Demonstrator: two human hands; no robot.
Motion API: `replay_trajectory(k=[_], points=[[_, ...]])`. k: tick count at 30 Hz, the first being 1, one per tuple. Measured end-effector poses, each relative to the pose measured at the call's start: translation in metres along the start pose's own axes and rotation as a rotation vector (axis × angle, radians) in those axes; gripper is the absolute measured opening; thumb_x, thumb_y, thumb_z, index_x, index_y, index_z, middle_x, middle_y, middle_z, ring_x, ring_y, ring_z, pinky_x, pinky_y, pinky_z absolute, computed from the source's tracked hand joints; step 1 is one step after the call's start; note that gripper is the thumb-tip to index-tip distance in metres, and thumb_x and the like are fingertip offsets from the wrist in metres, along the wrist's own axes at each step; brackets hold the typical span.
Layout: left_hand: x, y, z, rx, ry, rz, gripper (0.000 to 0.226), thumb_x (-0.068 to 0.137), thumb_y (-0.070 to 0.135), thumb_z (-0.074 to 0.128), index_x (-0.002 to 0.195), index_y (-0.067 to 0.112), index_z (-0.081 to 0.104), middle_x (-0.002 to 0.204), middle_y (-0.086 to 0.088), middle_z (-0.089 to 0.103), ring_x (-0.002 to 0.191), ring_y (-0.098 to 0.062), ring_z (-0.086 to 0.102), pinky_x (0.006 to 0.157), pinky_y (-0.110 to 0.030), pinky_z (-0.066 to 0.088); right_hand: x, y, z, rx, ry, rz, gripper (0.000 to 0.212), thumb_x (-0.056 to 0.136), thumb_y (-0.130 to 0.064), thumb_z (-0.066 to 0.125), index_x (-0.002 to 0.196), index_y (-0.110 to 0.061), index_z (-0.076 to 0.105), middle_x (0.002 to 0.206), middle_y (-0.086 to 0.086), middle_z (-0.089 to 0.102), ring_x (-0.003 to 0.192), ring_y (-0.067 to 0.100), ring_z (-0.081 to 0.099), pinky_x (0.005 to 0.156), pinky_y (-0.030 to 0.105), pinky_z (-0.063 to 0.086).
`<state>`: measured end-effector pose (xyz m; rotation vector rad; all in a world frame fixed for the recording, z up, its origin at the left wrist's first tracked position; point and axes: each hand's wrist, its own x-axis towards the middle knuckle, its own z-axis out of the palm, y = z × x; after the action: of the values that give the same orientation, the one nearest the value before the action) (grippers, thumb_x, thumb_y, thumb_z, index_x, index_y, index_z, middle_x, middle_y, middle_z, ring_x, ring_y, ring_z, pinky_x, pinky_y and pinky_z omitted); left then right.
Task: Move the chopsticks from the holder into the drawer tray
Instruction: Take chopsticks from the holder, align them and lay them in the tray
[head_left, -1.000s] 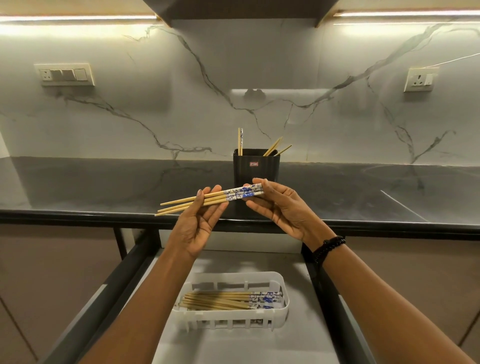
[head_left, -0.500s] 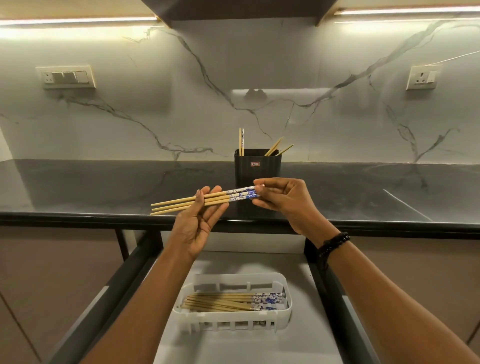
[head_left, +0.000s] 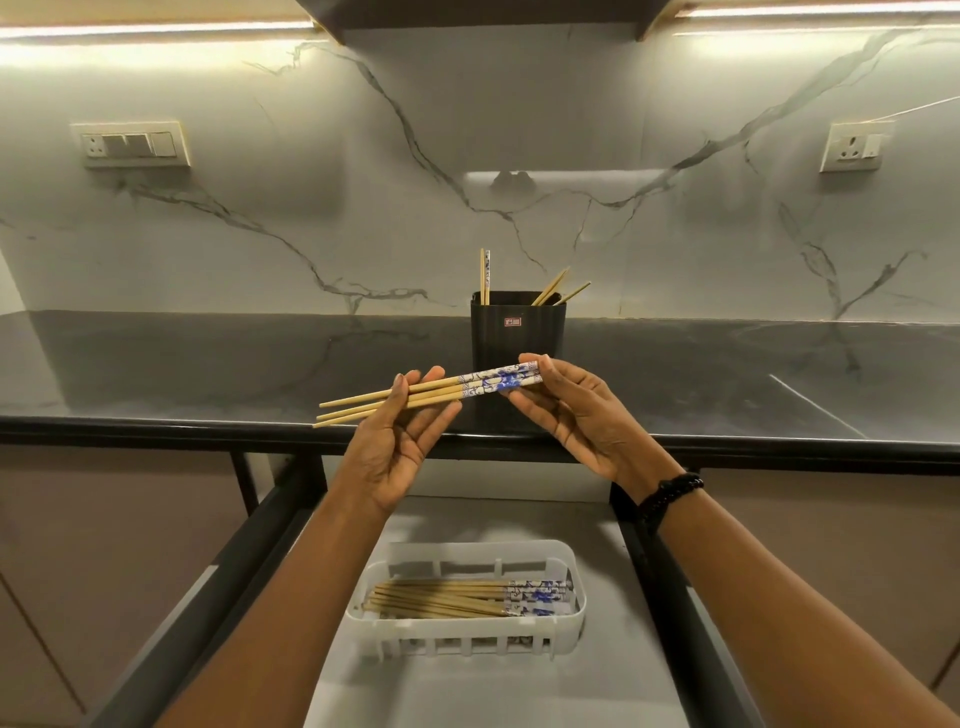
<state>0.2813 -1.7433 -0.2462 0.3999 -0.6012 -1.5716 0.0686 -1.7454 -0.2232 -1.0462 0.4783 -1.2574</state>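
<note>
A small bundle of wooden chopsticks (head_left: 441, 391) with blue-and-white ends lies level in the air, just in front of the black holder (head_left: 517, 332) on the counter. My left hand (head_left: 400, 441) pinches the plain wooden part between thumb and fingers. My right hand (head_left: 576, 410) pinches the patterned ends. Several chopsticks (head_left: 550, 288) still stand in the holder. Below, in the open drawer, a white slotted tray (head_left: 576, 613) holds several chopsticks (head_left: 457, 600) lying lengthwise.
The dark stone counter (head_left: 208, 374) runs left to right, with its black front edge just under my hands. The drawer's dark side rails (head_left: 660, 582) flank the grey drawer floor. Wall sockets (head_left: 132, 145) sit on the marble backsplash.
The bundle has shifted slightly right and evened up at the patterned ends. My right hand's fingers have opened out from a closer curl to a fingertip pinch. The left hand keeps its hold.
</note>
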Motion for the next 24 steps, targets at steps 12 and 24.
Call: replay_trajectory(k=[12,24], points=[[0.001,0.000,-0.003,-0.004,0.049,0.011,0.020,0.099,0.017,0.049,0.109,0.004,0.061,0.107,-0.017,0.072,0.100,-0.029,0.070,0.077,-0.039,0.061,0.002,-0.010,-0.002,-0.247,-0.019,-0.036,0.025,0.098,-0.016,0.054,0.116,-0.007,0.067,0.112,0.019,0.072,0.099,0.027,0.072,0.087,0.033,0.059],[-0.001,0.004,0.000,0.050,0.003,0.002,0.023,0.100,0.019,0.047,0.110,0.004,0.059,0.110,-0.017,0.071,0.099,-0.030,0.070,0.078,-0.039,0.060,0.001,-0.020,0.014,-0.682,0.058,-0.145,0.025,0.079,-0.017,0.071,0.103,-0.009,0.072,0.101,0.015,0.075,0.090,0.026,0.074,0.078,0.031,0.061]])
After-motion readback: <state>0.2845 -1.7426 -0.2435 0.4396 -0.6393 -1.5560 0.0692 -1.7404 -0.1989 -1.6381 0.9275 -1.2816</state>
